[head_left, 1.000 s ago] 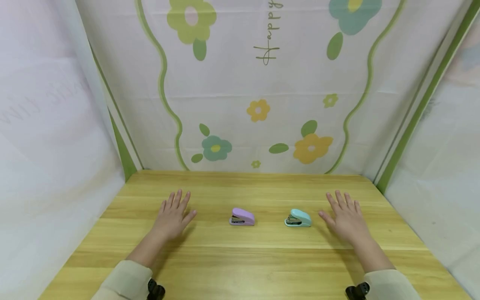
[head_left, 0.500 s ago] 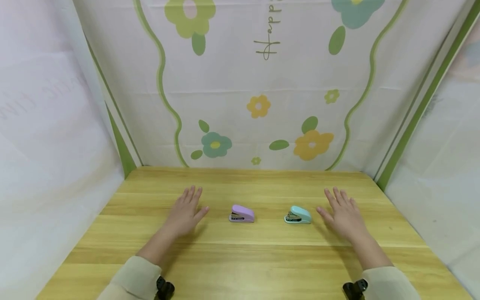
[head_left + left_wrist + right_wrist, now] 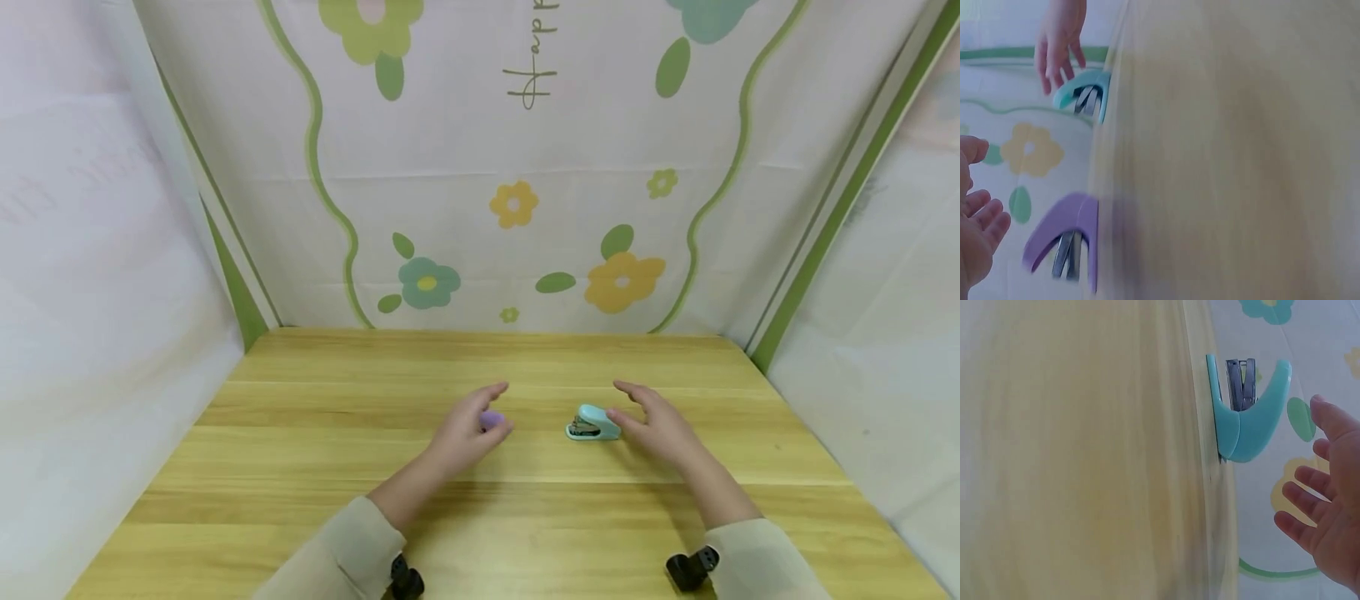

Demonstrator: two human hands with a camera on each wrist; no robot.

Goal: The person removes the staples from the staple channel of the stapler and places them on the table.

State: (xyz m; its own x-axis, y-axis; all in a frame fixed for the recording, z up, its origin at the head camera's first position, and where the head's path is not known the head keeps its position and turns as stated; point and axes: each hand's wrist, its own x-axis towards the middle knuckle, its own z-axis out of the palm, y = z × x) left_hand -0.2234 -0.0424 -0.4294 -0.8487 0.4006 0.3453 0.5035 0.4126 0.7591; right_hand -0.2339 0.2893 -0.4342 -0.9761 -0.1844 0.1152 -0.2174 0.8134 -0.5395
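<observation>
A purple stapler [image 3: 1063,231] sits on the wooden table; in the head view my left hand [image 3: 463,429] hides most of it. In the left wrist view that hand's parted fingers [image 3: 988,212] are beside the stapler and hold nothing. To the right, a mint-green stapler [image 3: 592,423] stands on the table with its metal magazine showing. My right hand [image 3: 657,423] is at its right end, thumb overlapping the stapler in the head view. The right wrist view shows that hand's fingers [image 3: 1310,494] spread apart, with a gap to the mint-green stapler [image 3: 1241,425].
The light wooden table [image 3: 525,533] reaches back to a white curtain [image 3: 450,167] printed with flowers. White fabric panels [image 3: 97,275] close in the left and right sides. Black wrist cameras [image 3: 692,568] sit at both sleeve cuffs.
My left hand has moved right, from beside the purple stapler to over it. My right hand has come left to the mint-green stapler and turned inward. Both staplers stay in place.
</observation>
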